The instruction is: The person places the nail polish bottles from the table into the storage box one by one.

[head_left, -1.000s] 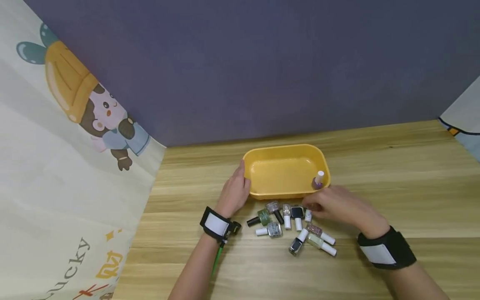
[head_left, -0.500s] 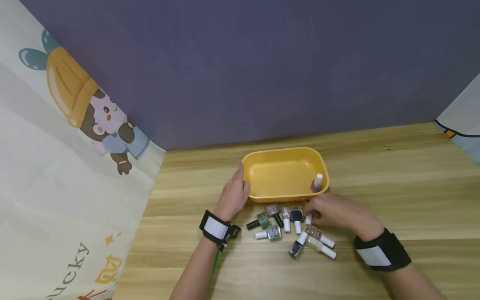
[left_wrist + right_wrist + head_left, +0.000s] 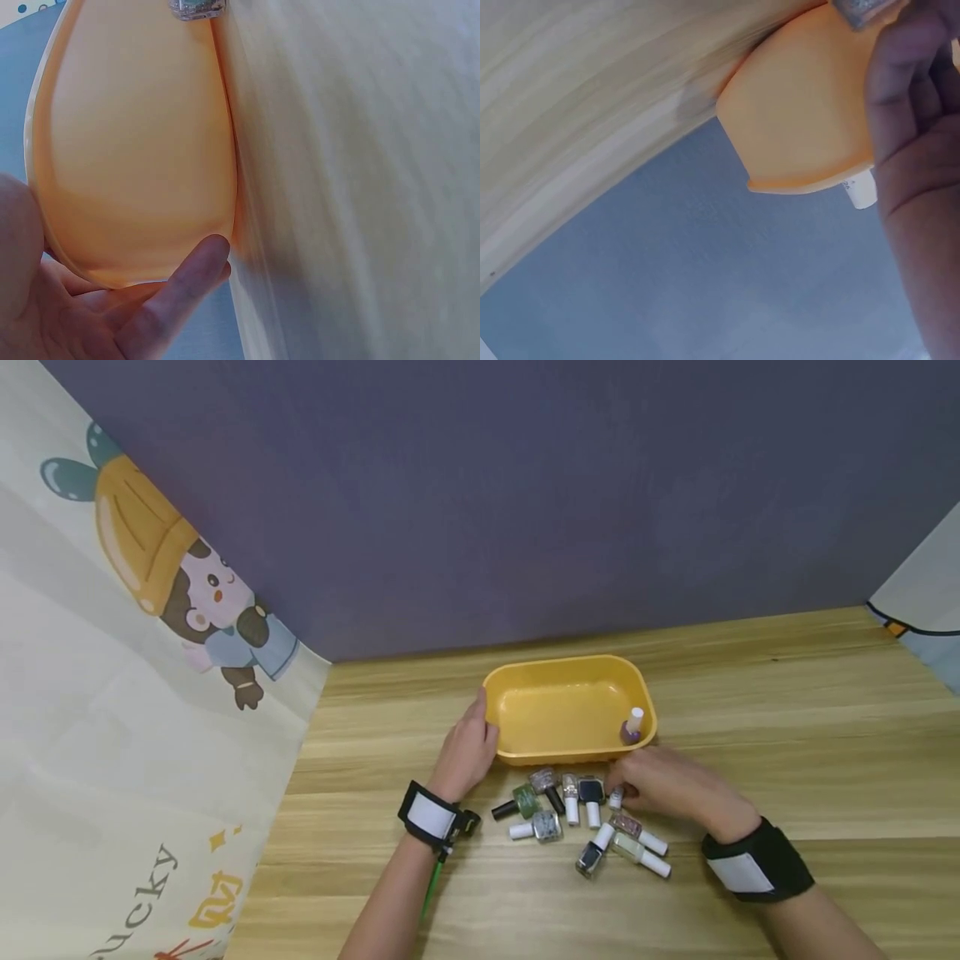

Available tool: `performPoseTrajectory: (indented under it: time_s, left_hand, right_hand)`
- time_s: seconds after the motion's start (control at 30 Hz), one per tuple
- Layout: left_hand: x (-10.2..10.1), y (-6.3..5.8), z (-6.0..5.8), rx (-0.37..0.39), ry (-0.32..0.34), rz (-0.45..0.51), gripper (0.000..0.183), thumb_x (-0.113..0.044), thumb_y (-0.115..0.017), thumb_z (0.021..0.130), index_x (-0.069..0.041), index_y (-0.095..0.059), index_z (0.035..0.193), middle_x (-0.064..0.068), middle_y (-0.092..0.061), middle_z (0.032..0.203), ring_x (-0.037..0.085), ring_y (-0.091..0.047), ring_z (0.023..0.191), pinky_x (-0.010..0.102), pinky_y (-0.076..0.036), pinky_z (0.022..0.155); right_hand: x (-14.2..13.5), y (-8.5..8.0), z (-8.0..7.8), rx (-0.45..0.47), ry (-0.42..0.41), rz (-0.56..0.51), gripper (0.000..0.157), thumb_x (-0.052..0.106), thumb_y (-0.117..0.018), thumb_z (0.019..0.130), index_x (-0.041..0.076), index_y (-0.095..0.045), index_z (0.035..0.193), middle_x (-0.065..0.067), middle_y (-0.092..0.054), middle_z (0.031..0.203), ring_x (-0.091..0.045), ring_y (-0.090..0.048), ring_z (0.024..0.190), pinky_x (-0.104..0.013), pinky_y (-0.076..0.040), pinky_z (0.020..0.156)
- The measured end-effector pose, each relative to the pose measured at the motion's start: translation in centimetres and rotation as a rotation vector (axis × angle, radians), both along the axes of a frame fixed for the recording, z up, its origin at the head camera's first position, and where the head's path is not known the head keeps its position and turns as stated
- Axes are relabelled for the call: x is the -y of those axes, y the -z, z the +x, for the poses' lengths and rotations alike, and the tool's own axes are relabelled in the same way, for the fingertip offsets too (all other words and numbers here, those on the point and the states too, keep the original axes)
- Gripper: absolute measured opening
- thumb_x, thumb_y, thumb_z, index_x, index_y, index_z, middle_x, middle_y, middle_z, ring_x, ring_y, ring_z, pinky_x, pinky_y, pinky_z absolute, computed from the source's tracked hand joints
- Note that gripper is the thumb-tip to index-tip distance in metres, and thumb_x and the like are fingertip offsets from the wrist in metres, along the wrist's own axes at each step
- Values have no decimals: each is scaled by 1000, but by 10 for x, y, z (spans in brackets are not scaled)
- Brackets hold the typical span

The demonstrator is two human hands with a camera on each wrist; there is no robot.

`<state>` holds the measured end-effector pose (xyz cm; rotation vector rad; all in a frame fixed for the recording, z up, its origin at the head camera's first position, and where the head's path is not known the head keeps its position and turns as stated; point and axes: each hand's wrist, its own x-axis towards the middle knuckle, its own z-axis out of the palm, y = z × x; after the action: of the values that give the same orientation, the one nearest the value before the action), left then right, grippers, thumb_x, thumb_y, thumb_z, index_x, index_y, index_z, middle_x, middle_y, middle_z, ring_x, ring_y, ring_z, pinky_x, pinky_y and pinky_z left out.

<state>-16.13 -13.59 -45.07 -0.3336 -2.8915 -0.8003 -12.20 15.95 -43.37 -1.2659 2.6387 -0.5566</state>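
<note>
A yellow plastic tray (image 3: 570,753) stands on the wooden table, its left end held by my left hand (image 3: 465,750). In the left wrist view, the fingers (image 3: 176,300) lie against the tray's outer wall. One purple nail polish bottle (image 3: 632,732) with a white cap stands upright in the tray's front right corner. Just outside that corner, my right hand (image 3: 667,785) pinches a white-capped nail polish bottle (image 3: 616,798), mostly hidden by the fingers. Beside it lie a black nail polish bottle (image 3: 592,790) and a pink glittery one (image 3: 626,824).
Several more nail polish bottles lie in front of the tray, among them a green one (image 3: 526,800), a clear speckled one (image 3: 547,827), a dark one (image 3: 590,859) and a pale green one (image 3: 628,847). A dark wall (image 3: 525,510) rises behind the table.
My right hand has shifted slightly toward me at the white-capped bottle. The left hand stays on the tray. The whole head view has tilted a little.
</note>
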Motion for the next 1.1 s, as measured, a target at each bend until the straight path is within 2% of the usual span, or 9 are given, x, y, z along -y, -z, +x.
performPoseTrajectory:
  time_s: [0.2,0.47,0.67,0.73,0.93,1.1]
  left_hand:
    - [0,-1,-1,-7,7,-2,59,-24,-33,94,-7,-14,147,8,-31,147,15,-49,109,33,-39,94]
    - [-2,-3,-1,1,5,-9,60,-26,-32,95,-11,-9,148,8,-31,148,17,-53,99,33,-42,89]
    - [-1,-2,1,12,-5,-2,59,-26,-33,94,-7,-14,147,7,-31,147,15,-51,101,31,-41,89]
    - [-2,-2,1,10,-3,5,59,-26,-32,94,-6,-16,147,7,-31,147,15,-51,95,30,-42,86]
    - [-1,-1,2,12,9,21,59,-25,-33,95,-7,-14,147,7,-31,148,14,-46,62,28,-43,71]
    - [-1,-1,2,-1,-2,14,58,-24,-34,94,-6,-17,147,6,-33,147,13,-49,69,28,-42,73]
  right_hand:
    - [0,2,-2,-19,-11,-6,25,8,-64,73,29,-53,64,17,-42,59,2,-40,54,-20,-34,47]
    - [-1,-1,0,-95,-14,61,14,22,-71,73,31,-60,72,14,-44,71,-1,-39,63,-20,-35,53]
    - [-1,-4,2,-111,-39,85,10,23,-71,73,29,-65,78,14,-44,77,-2,-39,66,-21,-36,57]
    - [-2,-5,4,-120,-38,82,11,22,-71,73,29,-65,78,14,-43,77,-2,-38,66,-21,-36,56]
    - [-1,-10,8,-156,-39,69,12,20,-71,73,29,-63,75,12,-44,78,-1,-40,66,-20,-37,55]
    - [1,-14,9,-156,-35,67,10,19,-69,73,27,-64,76,12,-49,80,-1,-43,68,-20,-40,57]
